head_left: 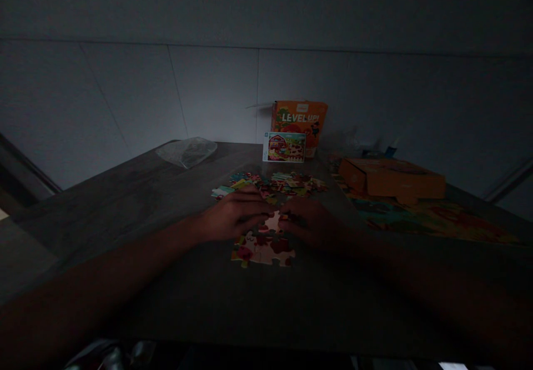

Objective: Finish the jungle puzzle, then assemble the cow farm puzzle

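In the dim head view, a pale puzzle piece with reddish-brown spots (pixel 272 223) is between my two hands, just above a small joined patch of puzzle (pixel 264 250) with a cow's face on its left. My left hand (pixel 233 214) reaches in from the left, fingers and thumb closed at the piece's left edge. From the other side, my right hand (pixel 310 223) pinches its right edge. Whether the piece touches the joined patch I cannot tell. Just beyond my fingers lies a heap of loose puzzle pieces (pixel 297 184).
A picture card of a farm (pixel 284 148) leans against an upright orange box (pixel 302 115) near the wall. A clear plastic bag (pixel 189 150) lies at the back left. To the right, another orange box (pixel 403 184) rests on a colourful printed sheet (pixel 441 217).
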Tool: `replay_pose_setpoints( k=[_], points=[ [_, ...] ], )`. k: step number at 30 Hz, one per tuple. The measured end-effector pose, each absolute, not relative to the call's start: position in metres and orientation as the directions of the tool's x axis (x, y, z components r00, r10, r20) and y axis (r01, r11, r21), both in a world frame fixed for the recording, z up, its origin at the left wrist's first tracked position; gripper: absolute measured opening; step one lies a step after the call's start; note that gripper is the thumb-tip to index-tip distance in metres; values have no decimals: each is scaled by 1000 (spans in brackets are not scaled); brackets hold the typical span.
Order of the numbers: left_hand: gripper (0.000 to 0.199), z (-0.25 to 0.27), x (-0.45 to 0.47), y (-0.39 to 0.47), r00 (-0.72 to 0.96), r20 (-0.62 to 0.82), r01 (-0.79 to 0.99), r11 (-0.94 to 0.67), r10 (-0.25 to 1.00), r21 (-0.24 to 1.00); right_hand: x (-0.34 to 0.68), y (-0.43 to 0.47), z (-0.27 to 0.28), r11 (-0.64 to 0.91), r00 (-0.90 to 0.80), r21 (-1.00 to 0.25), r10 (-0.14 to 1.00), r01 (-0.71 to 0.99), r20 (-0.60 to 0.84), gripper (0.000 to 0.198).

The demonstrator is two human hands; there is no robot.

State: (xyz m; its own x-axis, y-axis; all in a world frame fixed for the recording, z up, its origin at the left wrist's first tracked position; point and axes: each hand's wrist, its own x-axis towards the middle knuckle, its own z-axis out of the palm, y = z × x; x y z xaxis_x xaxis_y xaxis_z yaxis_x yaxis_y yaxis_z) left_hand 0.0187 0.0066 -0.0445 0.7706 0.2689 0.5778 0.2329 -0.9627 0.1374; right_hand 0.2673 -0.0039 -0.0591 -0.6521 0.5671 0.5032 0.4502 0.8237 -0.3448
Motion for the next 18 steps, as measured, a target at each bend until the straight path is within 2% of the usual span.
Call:
replay_pose_setpoints(
  k=[4, 7, 9, 12, 15, 18],
  points=[
    [24, -45, 18, 7, 731, 589, 308, -937, 345, 166, 270, -1, -55, 744, -608, -490, 660, 453, 441, 16],
    [17, -42, 16, 6, 744, 534, 334, -916, 401, 222, 277, 4, -50, 648, -630, -622, 716, 439, 302, 20],
    [14, -39, 16, 4, 812, 427, 296, -911, 399, 288, 282, 8, -46, 600, -709, -682, 685, 417, 169, 25],
    [10, -37, 19, 1, 897, 265, 243, -895, 354, 373, 290, 12, -40, 559, -791, -698, 612, 447, -16, 29],
    [12, -36, 21, -1, 912, 218, 245, -886, 348, 393, 297, 14, -36, 520, -806, -682, 565, 514, -177, 34],
    [14, -36, 20, 0, 913, 206, 253, -885, 352, 392, 302, 15, -33, 498, -818, -684, 510, 534, -267, 35]
  ],
)
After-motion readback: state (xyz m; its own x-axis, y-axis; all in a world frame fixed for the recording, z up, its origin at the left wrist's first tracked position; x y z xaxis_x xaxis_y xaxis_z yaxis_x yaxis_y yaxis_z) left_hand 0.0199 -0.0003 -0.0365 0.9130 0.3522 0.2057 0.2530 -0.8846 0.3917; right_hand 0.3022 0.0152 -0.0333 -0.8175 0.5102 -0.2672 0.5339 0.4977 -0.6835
